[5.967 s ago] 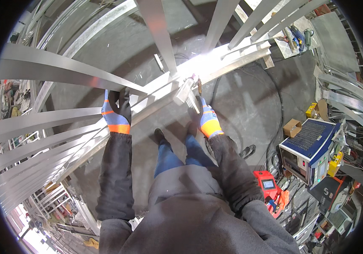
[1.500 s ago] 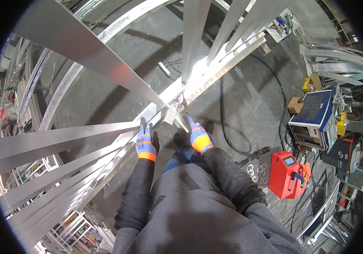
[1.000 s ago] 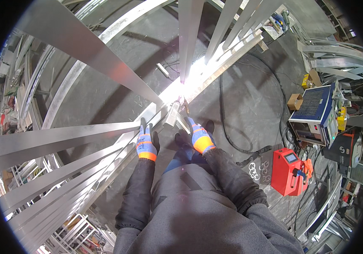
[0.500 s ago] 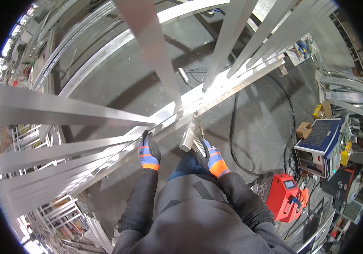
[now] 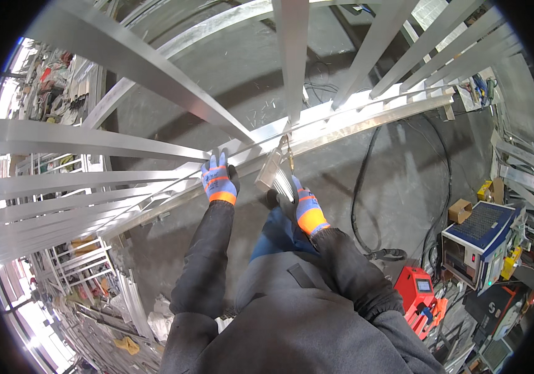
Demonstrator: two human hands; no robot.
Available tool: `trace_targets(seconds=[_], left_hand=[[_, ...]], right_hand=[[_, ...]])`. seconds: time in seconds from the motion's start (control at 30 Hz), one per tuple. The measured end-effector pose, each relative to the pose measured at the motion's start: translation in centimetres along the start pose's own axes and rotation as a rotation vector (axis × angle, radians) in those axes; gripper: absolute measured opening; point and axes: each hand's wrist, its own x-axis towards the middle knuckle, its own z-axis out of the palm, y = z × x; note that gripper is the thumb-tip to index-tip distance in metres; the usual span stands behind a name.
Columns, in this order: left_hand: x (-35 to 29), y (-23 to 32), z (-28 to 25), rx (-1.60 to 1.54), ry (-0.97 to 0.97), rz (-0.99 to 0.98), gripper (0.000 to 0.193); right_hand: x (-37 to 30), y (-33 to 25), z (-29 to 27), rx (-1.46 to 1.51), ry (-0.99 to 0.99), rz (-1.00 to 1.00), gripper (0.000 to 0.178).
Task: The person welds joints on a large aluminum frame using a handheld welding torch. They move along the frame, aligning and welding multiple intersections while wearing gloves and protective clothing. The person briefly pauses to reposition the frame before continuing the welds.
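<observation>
While its nozzle points ahead of the right hand, the silver block-bodied tool sits just ahead and left of that hand. Long axis runs forward from the glove with a slight left lean, so it crosses the pale metal rail rather than lying along it. Tip is at or just beside the foot of the near bar, straight ahead of the glove; touching or slightly apart, can't tell from this view. Right hand is clasped around the grip, partly hidden by the ribbed silver piece beside the block.

Left hand is left of the tool and a bit further ahead than the right: fingers stretched, laid against the rail, nothing gripped. Of the 2 hands, the right is the nearer to the tool; the left has a visible gap to it.

Second bar lands on the rail between left hand and tip. Further out: black cable loops on the floor right of the right hand, red machine behind-right of it, blue-topped unit well apart, further right.
</observation>
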Motion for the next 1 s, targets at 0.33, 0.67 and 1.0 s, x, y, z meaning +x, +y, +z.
trace_targets(seconds=[0.33,0.67,1.0], left_hand=[[-0.1,-0.6,-0.7,-0.039,-0.046,0.040,0.060],[-0.1,-2.5,0.1,-0.122,-0.038,0.165,0.064],[-0.1,-2.9,-0.8,-0.146,-0.142,0.230,0.065]], right_hand=[[1.0,-1.4,1.0,0.048,0.057,0.034,0.077],[2.7,-1.9,3.6,0.153,0.136,0.024,0.082],[2.0,-4.7,3.6,0.145,0.159,0.118,0.079]])
